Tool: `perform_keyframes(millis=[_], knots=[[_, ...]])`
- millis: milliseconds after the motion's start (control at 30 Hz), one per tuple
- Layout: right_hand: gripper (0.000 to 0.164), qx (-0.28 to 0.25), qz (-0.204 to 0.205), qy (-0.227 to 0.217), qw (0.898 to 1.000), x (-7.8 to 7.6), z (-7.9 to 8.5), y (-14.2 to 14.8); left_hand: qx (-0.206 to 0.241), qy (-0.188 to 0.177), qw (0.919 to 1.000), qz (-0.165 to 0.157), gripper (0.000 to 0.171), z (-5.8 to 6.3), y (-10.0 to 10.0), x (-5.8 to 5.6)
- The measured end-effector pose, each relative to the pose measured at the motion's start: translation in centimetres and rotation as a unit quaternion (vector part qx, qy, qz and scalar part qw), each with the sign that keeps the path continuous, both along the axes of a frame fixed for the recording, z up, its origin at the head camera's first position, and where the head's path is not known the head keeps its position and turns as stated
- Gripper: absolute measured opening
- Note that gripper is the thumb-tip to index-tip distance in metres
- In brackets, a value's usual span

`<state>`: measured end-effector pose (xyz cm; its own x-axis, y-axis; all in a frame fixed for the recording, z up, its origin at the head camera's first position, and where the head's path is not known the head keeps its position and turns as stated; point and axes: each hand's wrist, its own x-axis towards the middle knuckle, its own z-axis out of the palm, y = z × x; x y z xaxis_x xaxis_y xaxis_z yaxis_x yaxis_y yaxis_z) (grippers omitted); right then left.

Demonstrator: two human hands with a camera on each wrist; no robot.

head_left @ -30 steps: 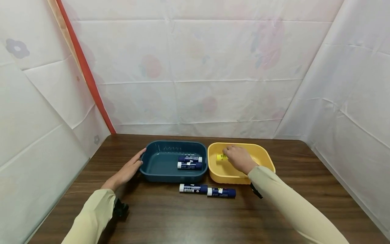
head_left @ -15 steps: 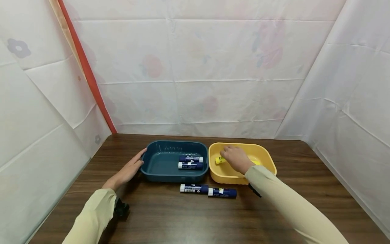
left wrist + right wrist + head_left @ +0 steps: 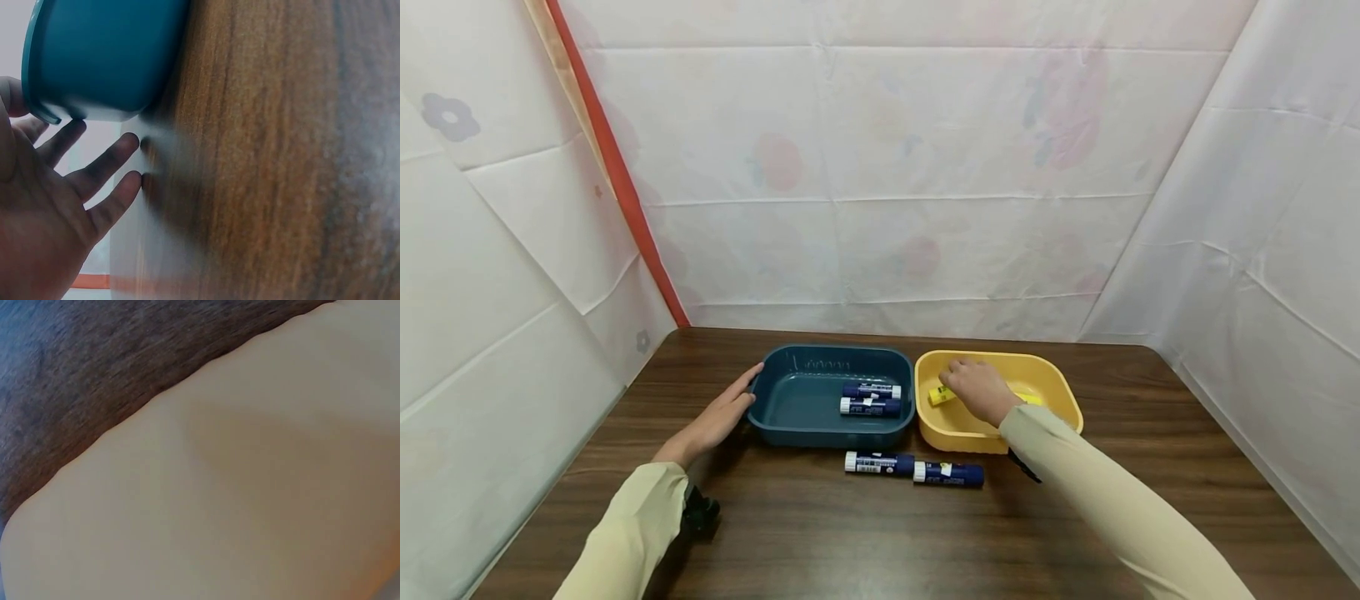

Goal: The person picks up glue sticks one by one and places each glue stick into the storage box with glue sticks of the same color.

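1. The yellow tube [image 3: 939,396] is lying more slanted than earlier in the yellow bin [image 3: 962,440], placement apparently unfinished.
2. My right hand [image 3: 980,389] is covering one end; I cannot tell its grip.
3. My spread left hand [image 3: 715,421] is touching the blue bin [image 3: 820,437], gripping nothing.

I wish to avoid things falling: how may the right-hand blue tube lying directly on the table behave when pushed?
The blue tube would probably roll, since it looks round and lies on its side on the table. Pushed away from the person, it may soon meet the yellow tray, close behind it. It seems stiff, judging by its straight outline.
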<state>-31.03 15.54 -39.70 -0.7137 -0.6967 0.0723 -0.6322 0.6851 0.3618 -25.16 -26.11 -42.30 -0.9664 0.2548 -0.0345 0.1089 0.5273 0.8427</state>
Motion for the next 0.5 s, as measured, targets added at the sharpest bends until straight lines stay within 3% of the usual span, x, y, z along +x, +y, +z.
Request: perform_keyframes(millis=[300, 500], knots=[[0.018, -0.005, -0.016, -0.032, 0.999, -0.1, -0.2, 0.1, -0.005, 0.004, 1.0000, -0.004, 0.056, -0.2, 0.2, -0.4], [0.015, -0.042, -0.009, -0.053, 0.998, 0.0, 0.9, 0.6, -0.004, 0.000, 1.0000, -0.005, 0.056, -0.1, 0.3, -0.8]])
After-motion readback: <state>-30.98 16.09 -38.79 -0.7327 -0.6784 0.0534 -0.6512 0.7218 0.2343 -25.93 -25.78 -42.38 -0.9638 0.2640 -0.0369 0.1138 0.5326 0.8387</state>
